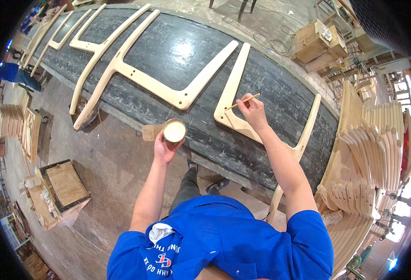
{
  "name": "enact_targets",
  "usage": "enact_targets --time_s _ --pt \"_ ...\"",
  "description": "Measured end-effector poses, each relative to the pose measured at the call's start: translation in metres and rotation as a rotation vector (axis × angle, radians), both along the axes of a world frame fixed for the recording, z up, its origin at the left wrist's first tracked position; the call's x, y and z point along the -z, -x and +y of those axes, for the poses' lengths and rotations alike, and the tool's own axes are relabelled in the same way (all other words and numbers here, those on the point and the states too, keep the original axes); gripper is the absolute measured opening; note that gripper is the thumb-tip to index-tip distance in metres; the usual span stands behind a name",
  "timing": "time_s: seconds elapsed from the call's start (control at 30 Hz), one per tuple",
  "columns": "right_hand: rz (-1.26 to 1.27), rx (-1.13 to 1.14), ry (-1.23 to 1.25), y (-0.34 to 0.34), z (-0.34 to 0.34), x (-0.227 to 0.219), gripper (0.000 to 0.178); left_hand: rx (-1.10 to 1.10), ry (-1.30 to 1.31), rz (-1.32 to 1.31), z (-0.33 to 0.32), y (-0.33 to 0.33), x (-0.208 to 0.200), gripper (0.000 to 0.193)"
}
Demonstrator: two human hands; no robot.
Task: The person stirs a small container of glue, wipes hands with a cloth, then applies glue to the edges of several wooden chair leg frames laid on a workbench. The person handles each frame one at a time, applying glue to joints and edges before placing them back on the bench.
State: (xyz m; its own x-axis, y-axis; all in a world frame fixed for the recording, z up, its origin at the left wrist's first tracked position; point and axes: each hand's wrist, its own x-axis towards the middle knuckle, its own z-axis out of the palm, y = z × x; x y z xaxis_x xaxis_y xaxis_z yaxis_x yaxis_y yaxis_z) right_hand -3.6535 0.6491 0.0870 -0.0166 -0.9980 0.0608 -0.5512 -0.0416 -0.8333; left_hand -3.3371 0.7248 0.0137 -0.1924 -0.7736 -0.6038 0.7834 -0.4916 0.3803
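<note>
Where the right hand [254, 114] stands over the tabletop [280, 88], its grip is pressed together, thumb and fingers pinching a thin wooden stick [251, 98]. The governing relation is stick tip to frame corner. The stick's long axis slants from its upper right end, past the fingers, down to a tip at the lower left; this tip points at the corner of the right-hand wooden frame [235, 77], near small dark holes. Contact between tip and wood cannot be confirmed from this view. The frame lies flat on the tabletop. One bar extends from the corner toward the far edge; the crossbar runs down and to the right, passing under the right forearm. The right hand is the nearer of the two to this frame.

The left hand [167, 149] is set apart, short of the tabletop's near edge. Its grip is closed around a round cup [174, 131], mouth upward, filled with an opaque cream-coloured substance. A flat tan piece [151, 132] projects beside the cup; its attachment cannot be determined.

The frame is pale, smooth wood with rounded edges and tapering bars. A second frame [156, 87] of matching finish lies to the left. The tabletop is dark, scuffed and partly glossy.
</note>
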Motion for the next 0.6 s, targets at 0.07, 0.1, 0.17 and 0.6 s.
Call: enact_targets --time_s 0.07,0.1,0.17,0.6 --pt "-0.007 0.014 0.006 0.001 -0.002 0.006 0.017 0.004 -0.012 -0.006 -0.001 0.001 0.001 0.045" --pt "-0.015 0.018 0.013 -0.001 -0.003 0.009 0.017 0.005 -0.019 -0.01 -0.001 0.001 0.002 0.045" --pt "0.004 -0.004 0.032 -0.003 -0.004 0.016 0.017 0.021 0.004 -0.016 -0.001 0.0 0.002 0.045" --pt "0.295 -0.822 0.038 0.027 -0.041 -0.027 0.006 0.053 0.02 -0.035 0.002 0.0 0.003 0.045"
